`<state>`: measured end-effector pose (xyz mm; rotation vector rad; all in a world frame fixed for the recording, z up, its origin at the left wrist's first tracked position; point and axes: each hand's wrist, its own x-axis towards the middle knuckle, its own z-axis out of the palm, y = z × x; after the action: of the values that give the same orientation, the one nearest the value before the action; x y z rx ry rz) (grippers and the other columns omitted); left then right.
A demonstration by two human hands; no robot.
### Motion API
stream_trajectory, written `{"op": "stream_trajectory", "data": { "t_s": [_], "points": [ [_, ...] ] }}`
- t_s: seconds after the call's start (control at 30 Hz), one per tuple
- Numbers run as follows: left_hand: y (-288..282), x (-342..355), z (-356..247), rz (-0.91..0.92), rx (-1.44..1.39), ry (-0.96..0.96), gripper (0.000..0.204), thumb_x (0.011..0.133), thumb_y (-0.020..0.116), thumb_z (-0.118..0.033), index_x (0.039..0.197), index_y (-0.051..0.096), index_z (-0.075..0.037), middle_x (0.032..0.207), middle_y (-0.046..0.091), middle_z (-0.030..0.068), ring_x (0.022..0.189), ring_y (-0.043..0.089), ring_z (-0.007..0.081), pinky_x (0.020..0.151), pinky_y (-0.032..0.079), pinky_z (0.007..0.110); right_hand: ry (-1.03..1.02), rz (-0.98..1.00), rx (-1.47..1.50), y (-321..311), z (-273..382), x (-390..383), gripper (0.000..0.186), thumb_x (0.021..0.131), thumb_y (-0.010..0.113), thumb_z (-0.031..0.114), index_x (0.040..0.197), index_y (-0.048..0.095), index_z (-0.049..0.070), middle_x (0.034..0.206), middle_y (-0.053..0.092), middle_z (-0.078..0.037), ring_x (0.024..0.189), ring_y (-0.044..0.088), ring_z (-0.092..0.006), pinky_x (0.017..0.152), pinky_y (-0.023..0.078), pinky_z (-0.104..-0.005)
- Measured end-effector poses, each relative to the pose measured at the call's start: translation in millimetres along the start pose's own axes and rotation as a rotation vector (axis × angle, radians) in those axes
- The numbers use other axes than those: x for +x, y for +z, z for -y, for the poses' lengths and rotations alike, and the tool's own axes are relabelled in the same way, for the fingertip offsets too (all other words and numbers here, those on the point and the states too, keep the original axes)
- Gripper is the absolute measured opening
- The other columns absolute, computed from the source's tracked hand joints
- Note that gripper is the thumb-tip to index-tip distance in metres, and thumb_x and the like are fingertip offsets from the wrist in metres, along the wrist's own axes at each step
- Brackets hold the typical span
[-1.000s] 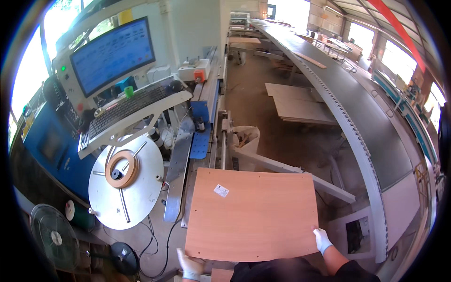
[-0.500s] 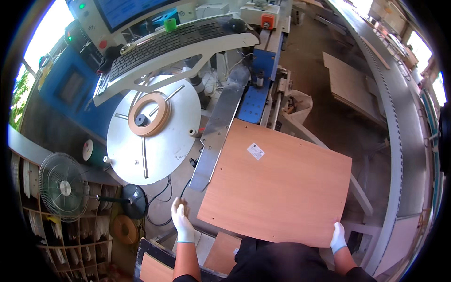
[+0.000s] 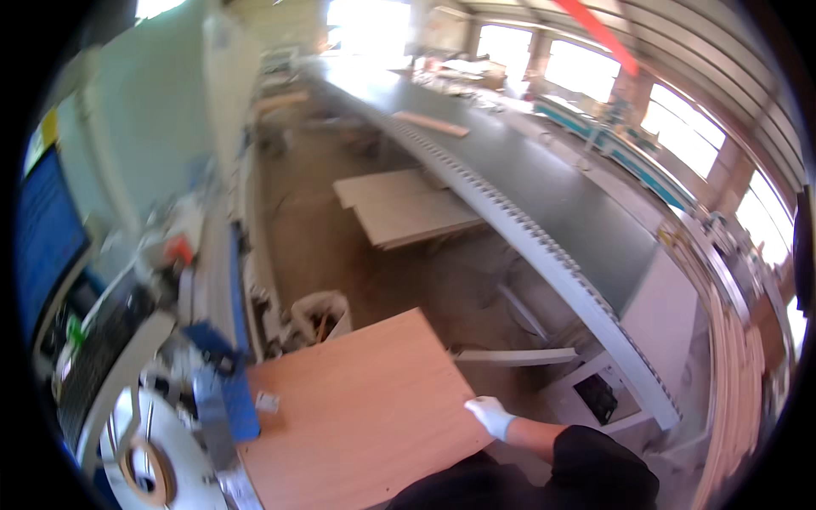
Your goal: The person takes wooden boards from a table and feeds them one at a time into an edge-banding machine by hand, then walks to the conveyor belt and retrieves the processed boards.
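My right hand (image 3: 490,415), in a white glove, grips the right edge of a rectangular wood-coloured board (image 3: 357,399). The board has a small white label (image 3: 268,401) near its left edge, beside blue metal plates (image 3: 225,399) of a machine. My left hand cannot be seen. Left of the board is a round metal disc (image 3: 183,476) carrying a wood-coloured roll (image 3: 144,472). A dark keyboard (image 3: 102,370) and a monitor (image 3: 51,238) are at the far left, somewhat blurred.
A long conveyor table (image 3: 561,238) with a roller edge runs away on the right. Pale panels (image 3: 408,204) lie low beside it. A white sack (image 3: 319,310) stands behind the board. A pale metal beam (image 3: 518,357) crosses beyond my right hand. Long timber strips (image 3: 731,391) are at the far right.
The view has swung up and right. The board's far right corner now reaches farther forward, with my right hand still on its edge. My left hand has dropped from view.
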<state>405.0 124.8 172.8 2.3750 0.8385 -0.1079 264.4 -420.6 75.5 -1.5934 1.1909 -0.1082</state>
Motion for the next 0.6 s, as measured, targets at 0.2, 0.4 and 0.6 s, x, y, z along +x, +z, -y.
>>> {"op": "stream_trajectory", "data": {
  "t_s": [0.2, 0.4, 0.6],
  "points": [
    [8, 15, 7, -0.029, -0.08, 0.072, 0.05, 0.1, 0.04, -0.045, 0.078, 0.07, -0.011, 0.08, 0.07, 0.0108, 0.073, 0.064, 0.0314, 0.069, 0.047, 0.046, 0.02, 0.075, 0.309, 37, 1, 57, 0.041, 0.089, 0.066, 0.034, 0.106, 0.069, -0.003, 0.101, 0.07, -0.009, 0.091, 0.063, -0.0174, 0.079, 0.048, -0.0292],
    [51, 35, 63, 0.089, -0.635, 0.07, 0.038, 0.098, 0.042, -0.035, 0.101, 0.068, -0.008, 0.085, 0.064, 0.0058, 0.073, 0.059, 0.0217, 0.061, 0.046, 0.037, 0.067, 0.033, 0.382, 35, 18, 76, 0.028, 0.086, 0.062, 0.024, 0.101, 0.064, 0.001, 0.091, 0.063, -0.006, 0.079, 0.055, -0.0167, 0.073, 0.046, -0.0364],
    [74, 41, 41, 0.105, -0.919, 0.038, 0.036, 0.096, 0.056, -0.029, 0.117, 0.065, -0.001, 0.086, 0.068, 0.0012, 0.069, 0.061, 0.0112, 0.062, 0.049, 0.025, -0.813, -0.06, 0.056, 7, 55, 118, 0.043, 0.092, 0.043, 0.009, 0.132, 0.044, -0.004, 0.137, 0.046, -0.013, 0.127, 0.046, -0.0258, 0.11, 0.037, -0.0392]
  ]
}}
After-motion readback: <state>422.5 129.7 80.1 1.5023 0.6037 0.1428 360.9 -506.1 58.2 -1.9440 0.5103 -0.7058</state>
